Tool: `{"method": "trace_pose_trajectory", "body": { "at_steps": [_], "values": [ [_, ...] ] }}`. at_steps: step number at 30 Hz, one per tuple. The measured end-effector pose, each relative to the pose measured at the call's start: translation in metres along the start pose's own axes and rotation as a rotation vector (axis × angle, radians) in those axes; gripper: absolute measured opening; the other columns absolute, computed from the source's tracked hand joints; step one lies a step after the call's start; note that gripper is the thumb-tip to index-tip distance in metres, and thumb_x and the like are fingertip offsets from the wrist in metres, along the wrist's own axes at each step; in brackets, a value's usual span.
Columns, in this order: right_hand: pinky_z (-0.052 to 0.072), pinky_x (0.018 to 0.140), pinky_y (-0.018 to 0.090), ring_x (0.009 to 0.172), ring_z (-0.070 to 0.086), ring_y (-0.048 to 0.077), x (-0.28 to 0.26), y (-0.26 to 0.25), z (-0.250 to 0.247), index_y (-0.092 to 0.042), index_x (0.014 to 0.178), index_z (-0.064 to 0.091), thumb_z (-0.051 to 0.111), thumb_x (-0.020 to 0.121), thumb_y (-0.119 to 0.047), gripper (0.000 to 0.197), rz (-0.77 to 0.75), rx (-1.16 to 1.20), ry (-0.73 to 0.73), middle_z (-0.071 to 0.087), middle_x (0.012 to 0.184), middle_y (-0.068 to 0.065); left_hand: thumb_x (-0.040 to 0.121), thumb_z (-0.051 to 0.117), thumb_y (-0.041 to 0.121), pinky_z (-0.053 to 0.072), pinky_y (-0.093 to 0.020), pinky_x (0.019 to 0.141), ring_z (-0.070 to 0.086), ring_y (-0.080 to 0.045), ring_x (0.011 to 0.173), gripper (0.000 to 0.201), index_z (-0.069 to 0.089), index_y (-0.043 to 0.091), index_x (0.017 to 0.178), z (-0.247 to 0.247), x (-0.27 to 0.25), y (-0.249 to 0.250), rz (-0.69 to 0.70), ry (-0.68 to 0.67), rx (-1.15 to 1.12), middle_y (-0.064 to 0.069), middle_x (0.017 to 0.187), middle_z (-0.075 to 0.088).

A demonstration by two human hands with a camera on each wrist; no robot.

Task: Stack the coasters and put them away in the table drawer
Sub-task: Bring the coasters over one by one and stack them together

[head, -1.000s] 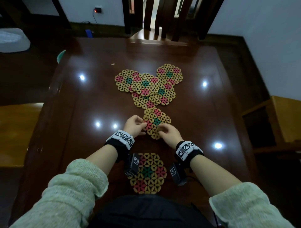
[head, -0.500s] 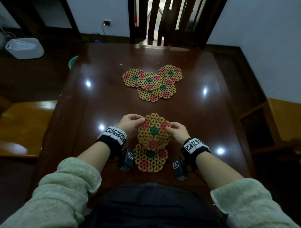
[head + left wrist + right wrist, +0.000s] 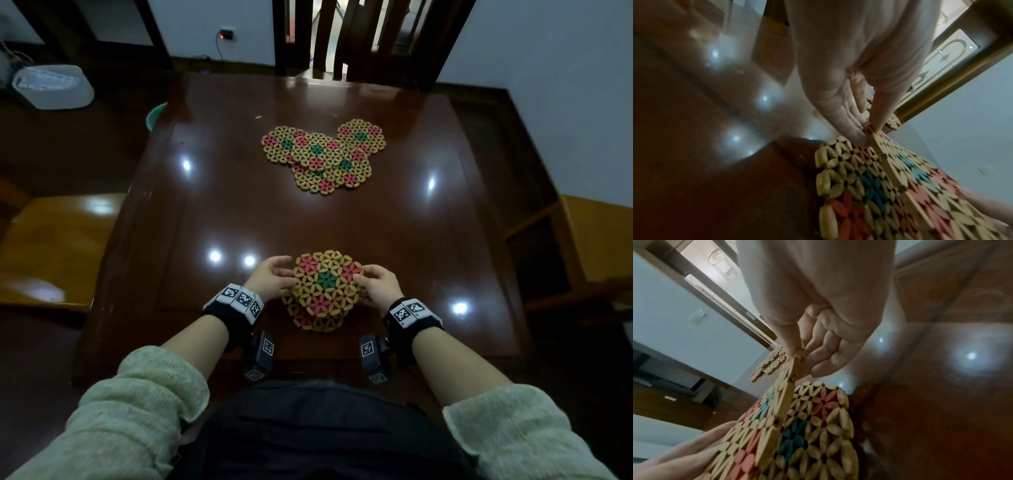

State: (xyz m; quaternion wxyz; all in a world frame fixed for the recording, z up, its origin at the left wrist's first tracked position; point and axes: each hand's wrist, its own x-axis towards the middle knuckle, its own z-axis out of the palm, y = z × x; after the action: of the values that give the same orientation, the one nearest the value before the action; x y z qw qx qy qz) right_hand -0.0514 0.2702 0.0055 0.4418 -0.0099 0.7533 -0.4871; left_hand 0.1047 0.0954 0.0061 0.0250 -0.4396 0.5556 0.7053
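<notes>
A round beaded coaster [image 3: 326, 283] with pink and green flowers hangs just above a second coaster [image 3: 317, 322] lying near the table's front edge. My left hand [image 3: 276, 278] pinches its left rim, thumb on top [image 3: 877, 120]. My right hand [image 3: 376, 285] pinches its right rim [image 3: 797, 356]. In both wrist views the held coaster [image 3: 920, 186] is tilted over the lower coaster [image 3: 818, 426], covering most of it. Several more coasters [image 3: 323, 156] lie overlapping in a cluster at the table's middle far side. No drawer is in view.
The dark glossy wooden table [image 3: 239, 212] shows lamp reflections. A chair [image 3: 359, 41] stands at the far side, wooden benches [image 3: 58, 240] at left and right [image 3: 599, 240]. A white bin [image 3: 51, 85] sits on the floor at the far left.
Both hands have drawn the held coaster toward me, from next to the far cluster to over the coaster at the front edge, now covering most of it.
</notes>
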Motion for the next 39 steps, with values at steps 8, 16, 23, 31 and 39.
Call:
{"method": "trace_pose_trajectory", "body": {
  "at_steps": [8, 16, 23, 31, 39],
  "values": [
    [0.057, 0.084, 0.036, 0.107, 0.064, 0.026, -0.006, 0.014, 0.002, -0.012, 0.132, 0.052, 0.065, 0.087, -0.007, 0.047, -0.035, -0.155, -0.027, 0.065, 0.117, 0.015, 0.081, 0.067, -0.006, 0.056, -0.026, 0.076, 0.064, -0.016, 0.091, 0.042, 0.06, -0.001, 0.122, 0.004, -0.004, -0.019, 0.045, 0.161, -0.007, -0.013, 0.115, 0.066],
    [0.058, 0.072, 0.032, 0.103, 0.065, 0.024, -0.001, 0.029, 0.003, -0.016, 0.115, 0.057, 0.066, 0.088, -0.018, 0.029, -0.014, -0.306, 0.018, 0.065, 0.11, 0.009, 0.08, 0.068, -0.007, 0.057, -0.036, 0.084, 0.066, -0.02, 0.092, 0.033, 0.066, 0.002, 0.111, 0.007, -0.003, -0.035, 0.012, 0.242, 0.016, -0.007, 0.098, 0.069],
    [0.056, 0.089, 0.042, 0.095, 0.069, 0.021, 0.006, 0.031, 0.007, -0.03, 0.078, 0.059, 0.065, 0.087, -0.028, 0.011, -0.035, -0.423, 0.089, 0.071, 0.092, 0.002, 0.08, 0.07, -0.002, 0.058, -0.038, 0.086, 0.068, -0.021, 0.095, 0.028, 0.07, 0.005, 0.107, 0.007, 0.001, -0.043, 0.033, 0.321, 0.107, -0.01, 0.103, 0.071],
    [0.056, 0.089, 0.041, 0.095, 0.068, 0.022, 0.007, 0.027, 0.009, -0.022, 0.087, 0.066, 0.067, 0.086, -0.031, 0.008, -0.015, -0.477, 0.131, 0.073, 0.096, 0.005, 0.077, 0.075, 0.005, 0.058, -0.038, 0.088, 0.07, -0.017, 0.09, 0.022, 0.074, 0.011, 0.098, 0.005, 0.006, -0.037, 0.077, 0.374, 0.22, -0.005, 0.093, 0.074],
    [0.054, 0.088, 0.037, 0.099, 0.067, 0.022, 0.007, 0.028, 0.008, -0.017, 0.099, 0.07, 0.064, 0.087, -0.035, 0.022, 0.056, -0.527, 0.14, 0.072, 0.102, 0.007, 0.076, 0.076, 0.007, 0.059, -0.037, 0.084, 0.07, -0.018, 0.084, 0.021, 0.075, 0.011, 0.096, -0.003, 0.009, -0.035, 0.015, 0.47, 0.243, -0.007, 0.093, 0.074]
  ]
}}
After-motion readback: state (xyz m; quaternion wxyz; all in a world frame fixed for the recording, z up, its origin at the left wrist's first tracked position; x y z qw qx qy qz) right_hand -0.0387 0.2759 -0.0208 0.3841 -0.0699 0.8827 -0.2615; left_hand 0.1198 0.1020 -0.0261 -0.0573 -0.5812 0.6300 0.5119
